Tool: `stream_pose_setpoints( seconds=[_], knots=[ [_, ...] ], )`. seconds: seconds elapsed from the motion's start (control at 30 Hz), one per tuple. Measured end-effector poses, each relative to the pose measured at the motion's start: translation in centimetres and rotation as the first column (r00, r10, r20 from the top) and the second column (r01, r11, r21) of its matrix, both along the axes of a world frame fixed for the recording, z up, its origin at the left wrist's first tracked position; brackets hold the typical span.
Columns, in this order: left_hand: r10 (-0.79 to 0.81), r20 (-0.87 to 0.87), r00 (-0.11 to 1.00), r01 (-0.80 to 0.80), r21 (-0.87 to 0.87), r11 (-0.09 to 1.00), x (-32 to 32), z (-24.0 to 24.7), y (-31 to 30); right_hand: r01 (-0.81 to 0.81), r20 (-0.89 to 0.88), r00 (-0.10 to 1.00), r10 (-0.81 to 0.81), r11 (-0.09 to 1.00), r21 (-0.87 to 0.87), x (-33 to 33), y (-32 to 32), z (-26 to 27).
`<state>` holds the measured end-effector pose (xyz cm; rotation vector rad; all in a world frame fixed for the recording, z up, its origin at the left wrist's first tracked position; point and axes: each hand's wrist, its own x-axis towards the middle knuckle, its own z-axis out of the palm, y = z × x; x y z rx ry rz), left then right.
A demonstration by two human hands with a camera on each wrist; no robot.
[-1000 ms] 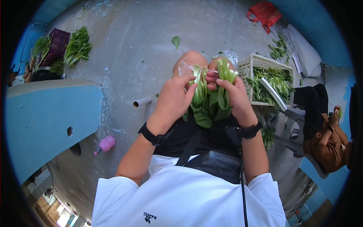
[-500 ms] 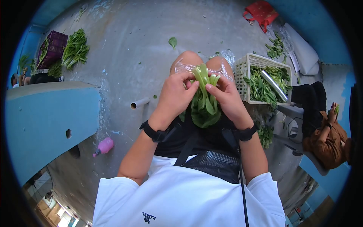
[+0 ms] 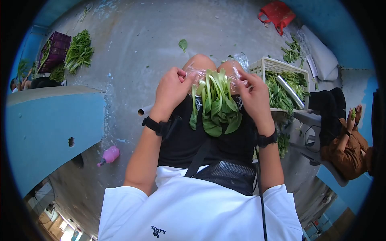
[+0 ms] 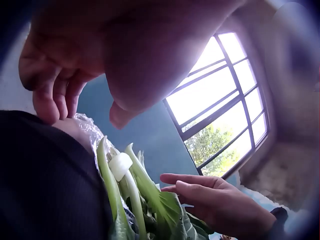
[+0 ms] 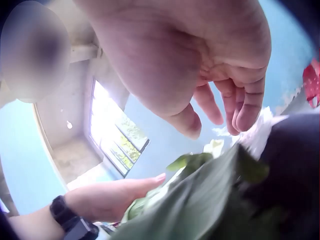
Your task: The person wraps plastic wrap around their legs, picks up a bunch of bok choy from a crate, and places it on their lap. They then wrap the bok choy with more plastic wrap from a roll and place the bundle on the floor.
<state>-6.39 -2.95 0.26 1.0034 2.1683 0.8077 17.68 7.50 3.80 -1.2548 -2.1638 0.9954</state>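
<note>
A bunch of bok choy lies across the person's lap, pale stems toward the knees and dark leaves toward the body. Clear plastic film is spread beneath the stems and shows at both sides. The left hand is at the film's left side; in the left wrist view its thumb hangs apart from its loosely bent fingers. At the film's right side is the right hand. Its bent fingertips reach the crumpled film in the right wrist view, with the thumb apart from them.
A white crate of greens, with a shiny roll on top, stands right of the knees. A cardboard tube and pink bottle are at left. Another person sits at right. A red bag lies farther off.
The hands first brought two handfuls of bok choy together into one bunch. They have since let go of it and moved apart to the film's two sides; the bunch has spread out.
</note>
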Motion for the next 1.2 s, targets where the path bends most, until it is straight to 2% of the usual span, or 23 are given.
stream_pose_setpoints(
  seconds=[0.03, 0.1, 0.13, 0.2, 0.27, 0.3, 0.33, 0.37, 0.4, 0.47, 0.53, 0.6, 0.67, 0.8, 0.87, 0.9, 0.93, 0.97, 1.0, 1.03, 1.07, 1.13, 1.2],
  knots=[
    [-0.001, 0.0, 1.0, 0.001, 0.0, 1.0, -0.1, -0.2, 0.2, 0.093, -0.022, 0.995, -0.094, 0.996, -0.006, 0.5, 0.6, -0.8],
    [0.017, 0.134, 0.991, -0.031, 0.098, 0.995, -0.1, -0.7, 0.4, 0.081, 0.049, 0.995, -0.083, 0.996, 0.043, 1.3, 1.3, -2.1],
    [0.014, 0.135, 0.991, -0.028, 0.1, 0.995, -0.1, -1.1, 0.5, 0.063, 0.118, 0.99, -0.074, 0.994, 0.093, 1.5, 1.5, -2.3],
    [0.039, 0.069, 0.997, -0.048, 0.124, 0.991, 0.2, -1.6, 0.8, 0.032, 0.158, 0.987, -0.035, 0.999, 0.02, 1.9, 1.4, -2.7],
    [0.057, 0.054, 0.997, -0.061, 0.063, 0.996, 0.1, -1.3, 1.0, 0.022, 0.018, 1.0, -0.021, 0.999, -0.048, 2.0, 1.7, -4.0],
    [0.08, 0.036, 0.996, -0.08, 0.001, 0.997, 0.0, -1.0, 1.0, 0.025, 0.019, 1.0, -0.024, 0.999, -0.049, 2.0, 1.9, -4.6],
    [0.079, 0.036, 0.996, -0.079, 0.001, 0.997, -0.2, -1.4, 1.0, 0.085, -0.1, 0.99, -0.099, 0.987, -0.139, 1.8, 2.2, -5.1],
    [0.054, 0.069, 0.996, -0.061, 0.105, 0.993, -0.4, -2.2, 1.0, 0.131, -0.21, 0.961, -0.182, 0.963, -0.235, 1.8, 2.4, -5.4],
    [0.024, 0.098, 0.995, -0.044, 0.209, 0.977, -0.6, -3.0, 1.1, 0.132, -0.211, 0.96, -0.183, 0.963, -0.235, 1.6, 2.4, -4.9],
    [0.067, 0.174, 0.983, -0.114, 0.279, 0.954, -0.7, -4.6, 1.2, 0.049, -0.369, 0.89, -0.269, 0.859, -0.509, 1.1, 2.3, -3.5],
    [0.103, 0.254, 0.962, -0.189, 0.342, 0.92, -0.6, -4.3, 1.4, 0.087, -0.33, 0.903, -0.275, 0.87, -0.486, 1.4, 3.1, -4.4],
    [0.155, 0.329, 0.931, -0.234, 0.215, 0.948, -0.7, -3.7, 1.3, 0.118, -0.29, 0.916, -0.276, 0.879, -0.461, 1.6, 4.2, -6.2],
    [0.148, 0.338, 0.929, -0.233, 0.224, 0.946, -0.9, -4.5, 1.4, 0.127, -0.264, 0.911, -0.317, 0.825, -0.551, 1.8, 5.1, -7.7],
    [0.154, 0.363, 0.919, -0.248, 0.229, 0.941, -0.6, -3.9, 1.9, 0.092, -0.236, 0.935, -0.265, 0.823, -0.561, 1.8, 5.8, -6.7],
    [0.161, 0.374, 0.913, -0.248, 0.197, 0.948, -0.9, -3.7, 2.0, 0.121, -0.084, 0.975, -0.205, 0.813, -0.57, 1.7, 6.2, -6.1],
    [0.169, 0.385, 0.907, -0.248, 0.165, 0.954, -1.0, -3.4, 2.1, 0.121, -0.085, 0.975, -0.205, 0.812, -0.571, 1.6, 6.6, -5.8],
    [0.171, 0.383, 0.908, -0.248, 0.163, 0.955, -1.2, -3.0, 1.8, 0.143, -0.014, 0.987, -0.159, 0.921, -0.363, 1.3, 7.3, -5.7],
    [0.174, 0.276, 0.945, -0.201, 0.073, 0.977, -1.2, -2.5, 1.3, 0.137, 0.065, 0.989, -0.129, 0.981, -0.138, 1.1, 8.0, -5.7],
    [0.161, 0.166, 0.973, -0.159, -0.022, 0.987, -1.1, -1.9, 0.7, 0.14, 0.064, 0.989, -0.132, 0.98, -0.142, 0.6, 8.6, -5.9],
    [0.156, 0.163, 0.974, -0.154, -0.025, 0.988, -0.6, -1.4, 0.1, -0.002, 0.069, 0.998, 0.008, 0.996, -0.093, -0.1, 9.1, -6.1],
    [0.084, 0.181, 0.98, -0.093, 0.043, 0.995, 0.1, -0.9, -0.6, -0.144, 0.082, 0.986, 0.147, 0.989, -0.044, -0.7, 9.4, -6.2],
    [0.015, 0.195, 0.981, -0.037, 0.11, 0.993, 0.7, -1.0, -0.8, -0.216, 0.052, 0.973, 0.224, 0.967, -0.134, -1.4, 9.3, -6.3],
    [0.035, 0.217, 0.976, -0.062, 0.122, 0.991, 0.8, -1.7, -0.9, -0.256, 0.04, 0.967, 0.253, 0.963, 0.08, -2.2, 9.2, -6.9]
  ],
)
